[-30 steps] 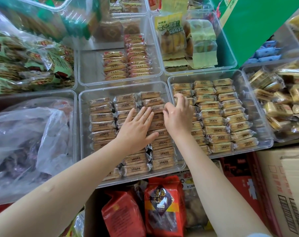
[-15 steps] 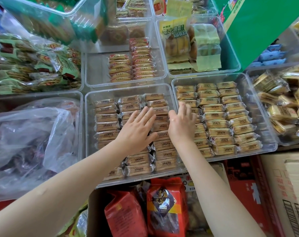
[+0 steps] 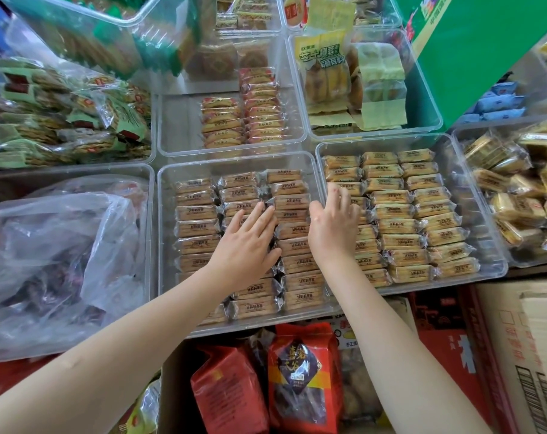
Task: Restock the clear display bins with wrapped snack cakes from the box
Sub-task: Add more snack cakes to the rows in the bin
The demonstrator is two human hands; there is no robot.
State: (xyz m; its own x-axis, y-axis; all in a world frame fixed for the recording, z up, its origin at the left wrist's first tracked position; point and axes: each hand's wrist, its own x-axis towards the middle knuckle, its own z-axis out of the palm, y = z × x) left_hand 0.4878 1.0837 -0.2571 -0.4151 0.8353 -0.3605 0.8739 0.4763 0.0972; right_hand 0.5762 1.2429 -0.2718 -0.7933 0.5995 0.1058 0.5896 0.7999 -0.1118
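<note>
Both hands are lying flat, fingers straight: left hand (image 3: pixel 245 242) pressing snack cakes (image 3: pixel 292 245), right hand (image 3: pixel 333 228) at its 3 o'clock, touching the neighbouring bin (image 3: pixel 485 214).

The tabletop itself is hidden under clear bins set edge to edge. Beneath the left grip (image 3: pixel 247 242) sits a clear bin (image 3: pixel 165 245) of wrapped cakes; beneath the right grip (image 3: pixel 333 227) its neighbour bin (image 3: pixel 491 239), walls touching. Beyond the grips stand a half-filled bin (image 3: pixel 172 126) and a bin of yellow packs (image 3: pixel 429 98). Left of the left grip lies a bin holding a crumpled plastic bag (image 3: pixel 56 252). Right of the right grip, a bin of loose yellow cakes (image 3: pixel 516 195).
</note>
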